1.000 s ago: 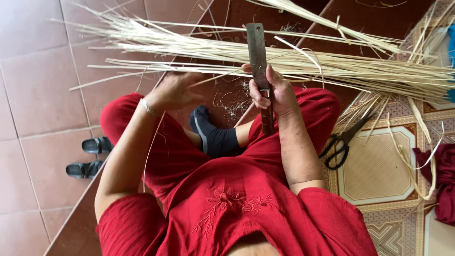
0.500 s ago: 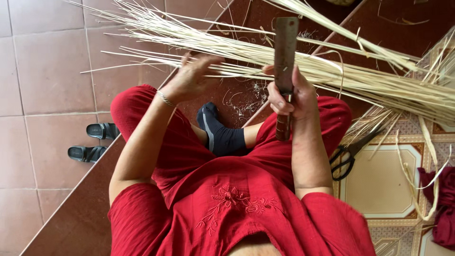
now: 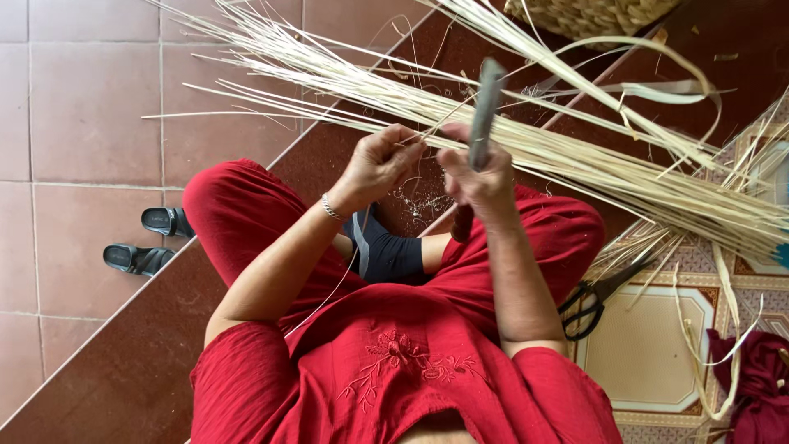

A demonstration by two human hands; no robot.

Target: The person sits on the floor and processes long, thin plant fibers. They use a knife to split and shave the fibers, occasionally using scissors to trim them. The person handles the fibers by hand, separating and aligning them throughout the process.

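now the 2 hands sit almost together over the lap, where half a second ago they were apart: the left hand (image 3: 380, 164) has come in from the left and closed, its fingers pinched on a thin pale strip (image 3: 415, 140) taken from the bundle of split cane strips (image 3: 526, 140). the right hand (image 3: 481, 177) is wrapped shut round the handle of a long flat knife (image 3: 485, 111), whose grey blade now stands up and tilts slightly right, turned more edge-on than before, with the blade's lower part just beside the pinched strip. whether the edge is actually touching the strip i cannot tell; the fingers hide the meeting point.

judging from this, the strip has been picked out and brought to the blade, so the work looks to be at the start of a scraping or splitting pass rather than in mid stroke.

the bundle lies across the dark red-brown step, fanning toward the right edge of the floor. black scissors (image 3: 592, 300) lie on the patterned tile by the right knee, and 2 black sandals (image 3: 148, 242) rest on the plain tiles at the left. a woven basket (image 3: 596, 16) shows at the top edge.
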